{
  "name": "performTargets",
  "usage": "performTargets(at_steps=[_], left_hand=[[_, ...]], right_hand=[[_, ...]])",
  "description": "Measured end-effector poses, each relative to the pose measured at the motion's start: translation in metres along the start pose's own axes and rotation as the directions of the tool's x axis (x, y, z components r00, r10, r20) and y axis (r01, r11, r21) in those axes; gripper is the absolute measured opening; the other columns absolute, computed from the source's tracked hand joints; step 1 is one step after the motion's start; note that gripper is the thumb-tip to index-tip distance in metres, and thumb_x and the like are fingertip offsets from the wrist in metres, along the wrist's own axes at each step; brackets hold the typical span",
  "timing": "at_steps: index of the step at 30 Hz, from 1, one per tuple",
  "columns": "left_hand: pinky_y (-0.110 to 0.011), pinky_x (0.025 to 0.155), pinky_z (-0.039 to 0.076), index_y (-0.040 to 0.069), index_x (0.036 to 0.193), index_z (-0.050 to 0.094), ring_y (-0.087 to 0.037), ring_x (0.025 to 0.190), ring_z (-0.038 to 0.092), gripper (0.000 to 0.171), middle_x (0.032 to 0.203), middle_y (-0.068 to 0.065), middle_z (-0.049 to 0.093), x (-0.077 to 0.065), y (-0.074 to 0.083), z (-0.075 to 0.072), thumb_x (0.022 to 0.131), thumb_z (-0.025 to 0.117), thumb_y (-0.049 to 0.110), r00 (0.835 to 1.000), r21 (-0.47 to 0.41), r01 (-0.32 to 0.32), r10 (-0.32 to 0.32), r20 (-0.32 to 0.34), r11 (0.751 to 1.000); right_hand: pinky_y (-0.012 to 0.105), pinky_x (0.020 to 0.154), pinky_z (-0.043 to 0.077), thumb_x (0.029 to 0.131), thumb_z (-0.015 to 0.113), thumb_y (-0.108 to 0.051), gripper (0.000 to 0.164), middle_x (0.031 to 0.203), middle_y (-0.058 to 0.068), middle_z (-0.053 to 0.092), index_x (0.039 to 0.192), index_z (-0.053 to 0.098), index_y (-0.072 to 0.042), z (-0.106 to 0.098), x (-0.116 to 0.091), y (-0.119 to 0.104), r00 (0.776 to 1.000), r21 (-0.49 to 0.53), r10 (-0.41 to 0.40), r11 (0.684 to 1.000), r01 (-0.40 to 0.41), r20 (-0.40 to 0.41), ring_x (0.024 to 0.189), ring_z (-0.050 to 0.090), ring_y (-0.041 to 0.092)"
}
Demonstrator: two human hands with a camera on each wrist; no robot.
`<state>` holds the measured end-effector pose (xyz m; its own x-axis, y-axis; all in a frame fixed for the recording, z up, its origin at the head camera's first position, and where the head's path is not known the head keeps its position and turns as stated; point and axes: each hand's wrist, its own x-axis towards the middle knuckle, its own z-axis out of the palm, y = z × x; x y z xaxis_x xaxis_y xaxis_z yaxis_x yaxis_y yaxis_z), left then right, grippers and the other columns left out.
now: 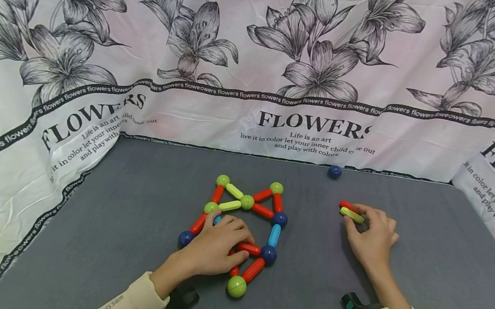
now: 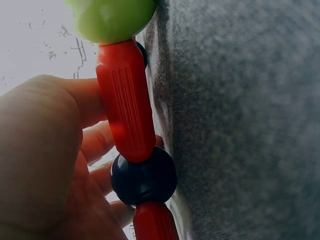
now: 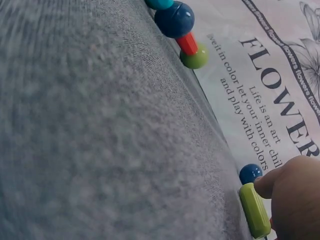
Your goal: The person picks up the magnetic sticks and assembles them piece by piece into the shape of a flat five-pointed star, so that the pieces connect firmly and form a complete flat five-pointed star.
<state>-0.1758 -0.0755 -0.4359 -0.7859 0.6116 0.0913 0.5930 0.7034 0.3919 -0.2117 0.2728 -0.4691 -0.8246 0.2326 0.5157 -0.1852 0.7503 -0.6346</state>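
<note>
A flat figure of magnetic rods and balls lies on the grey table, with red, yellow-green and light blue rods (image 1: 274,235) between green and dark blue balls (image 1: 268,254). My left hand (image 1: 216,246) lies over its lower left part, thumb and fingertips about a red rod (image 1: 249,249) and hiding some pieces. In the left wrist view the thumb is beside another red rod (image 2: 126,100). Off to the right, my right hand (image 1: 374,240) pinches a yellow-green rod (image 1: 351,215) and a red rod (image 1: 348,206) lying side by side, thumb on the nearer one.
One loose dark blue ball (image 1: 334,172) sits near the table's back edge, beyond the right hand. Behind the grey tabletop (image 1: 116,263) hangs a flower-printed cloth (image 1: 205,116), which also borders both sides. Dark straps with cameras (image 1: 359,306) are at the wrists.
</note>
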Motion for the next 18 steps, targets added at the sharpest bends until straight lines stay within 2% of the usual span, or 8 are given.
performTargets(at_steps=[4, 8, 13, 18], left_hand=[[-0.069, 0.118, 0.016, 0.029, 0.112, 0.071, -0.019, 0.125, 0.051, 0.015, 0.117, 0.008, 0.063, 0.0000, -0.0001, 0.0000, 0.099, 0.064, 0.030, 1.000, 0.004, 0.002, -0.002, 0.003, 1.000], [-0.069, 0.118, 0.015, 0.028, 0.112, 0.071, -0.020, 0.124, 0.051, 0.015, 0.116, 0.008, 0.063, -0.0003, 0.0000, -0.0002, 0.099, 0.064, 0.029, 1.000, 0.005, -0.003, 0.003, 0.002, 1.000], [-0.070, 0.118, 0.015, 0.028, 0.112, 0.071, -0.020, 0.124, 0.051, 0.015, 0.116, 0.007, 0.063, -0.0005, 0.0008, -0.0008, 0.099, 0.065, 0.029, 1.000, 0.005, -0.005, 0.005, 0.001, 1.000], [-0.070, 0.118, 0.015, 0.027, 0.112, 0.070, -0.020, 0.124, 0.051, 0.015, 0.116, 0.007, 0.063, -0.0009, 0.0014, -0.0016, 0.099, 0.065, 0.029, 1.000, 0.006, -0.008, 0.008, -0.002, 1.000]], right_hand=[[0.061, 0.084, 0.020, 0.089, 0.074, -0.011, 0.035, 0.125, 0.027, 0.059, 0.122, 0.069, -0.002, -0.0008, -0.0012, 0.0018, 0.998, -0.033, 0.022, 0.999, -0.020, 0.054, 0.112, 0.038, 0.047], [0.065, 0.086, 0.019, 0.089, 0.075, -0.013, 0.037, 0.129, 0.029, 0.055, 0.125, 0.068, -0.004, -0.0015, -0.0027, 0.0013, 0.996, -0.051, 0.043, 0.998, -0.039, 0.079, 0.114, 0.035, 0.050], [0.067, 0.087, 0.018, 0.090, 0.074, -0.014, 0.039, 0.124, 0.031, 0.053, 0.127, 0.067, -0.004, -0.0023, -0.0036, 0.0003, 0.993, -0.070, 0.070, 0.995, -0.064, 0.093, 0.111, 0.035, 0.051], [0.066, 0.085, 0.018, 0.091, 0.073, -0.013, 0.037, 0.115, 0.030, 0.054, 0.127, 0.067, -0.006, -0.0028, -0.0040, -0.0003, 0.993, -0.082, 0.059, 0.995, -0.051, 0.105, 0.104, 0.037, 0.049]])
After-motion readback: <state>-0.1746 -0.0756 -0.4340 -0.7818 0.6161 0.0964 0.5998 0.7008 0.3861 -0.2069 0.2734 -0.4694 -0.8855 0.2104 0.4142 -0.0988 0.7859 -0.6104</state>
